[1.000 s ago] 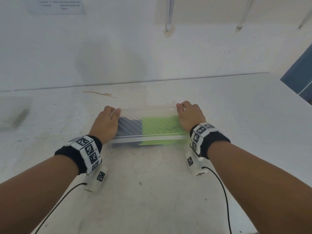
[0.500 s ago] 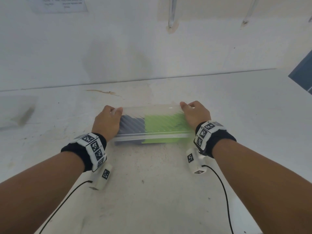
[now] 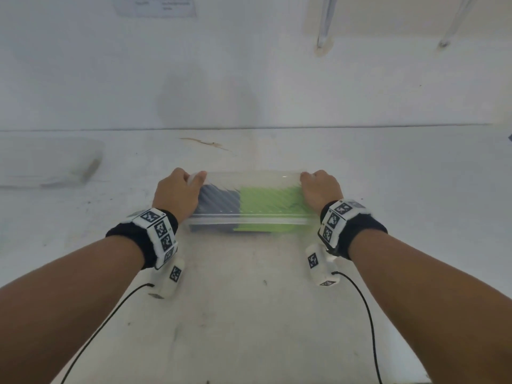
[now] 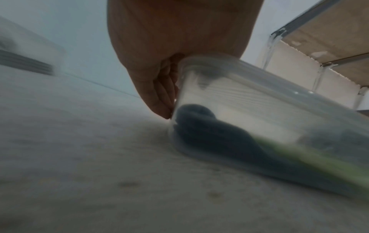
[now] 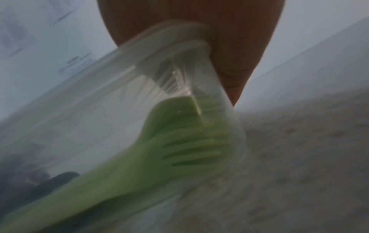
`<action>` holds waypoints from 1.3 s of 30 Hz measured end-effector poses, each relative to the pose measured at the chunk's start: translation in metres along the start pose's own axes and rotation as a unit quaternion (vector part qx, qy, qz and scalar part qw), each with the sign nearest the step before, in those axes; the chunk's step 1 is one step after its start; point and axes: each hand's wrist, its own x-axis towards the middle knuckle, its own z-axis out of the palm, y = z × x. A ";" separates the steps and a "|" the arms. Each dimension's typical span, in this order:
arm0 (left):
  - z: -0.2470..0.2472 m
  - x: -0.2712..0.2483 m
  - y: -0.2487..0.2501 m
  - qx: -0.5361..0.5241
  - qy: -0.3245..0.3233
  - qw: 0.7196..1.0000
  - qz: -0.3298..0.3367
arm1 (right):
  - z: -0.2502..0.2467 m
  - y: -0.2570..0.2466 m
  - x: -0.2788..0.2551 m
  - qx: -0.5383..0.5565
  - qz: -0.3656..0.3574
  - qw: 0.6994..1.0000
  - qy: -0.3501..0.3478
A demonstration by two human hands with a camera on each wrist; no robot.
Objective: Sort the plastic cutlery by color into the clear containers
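The clear container [image 3: 250, 202] sits at the centre of the head view on the white tabletop [image 3: 249, 314], its long side running left to right, with a hand at each short end. In the lower part of that frame two bare forearms reach up from the bottom corners, each with a black wristband carrying black-and-white marker tiles and a thin black cable trailing back toward the bottom edge. The left hand [image 3: 177, 194] grips the container's left end, fingers curled over the rim; the left wrist view shows the fingers [image 4: 159, 93] pressed against the end wall of the container [image 4: 249, 110]. The right hand [image 3: 321, 189] grips the right end in the same way, and in the right wrist view the rim of the container [image 5: 139, 82] lies against its palm [image 5: 229, 39]. Inside, dark blue cutlery [image 3: 219, 202] fills the left part and green cutlery [image 3: 273, 202] the right part; a green fork [image 5: 179, 151] lies with its tines against the right end wall. Farther back, at the left edge of the head view, a second clear container [image 3: 52, 162] rests on the tabletop, blurred. Beyond it rises a white wall [image 3: 249, 79], with a sheet of paper [image 3: 156, 5] at the top of the frame.
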 end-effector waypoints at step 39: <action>-0.318 0.087 -0.421 0.015 0.050 0.999 -0.017 | 0.358 -0.355 -0.175 0.064 -0.037 0.997 0.010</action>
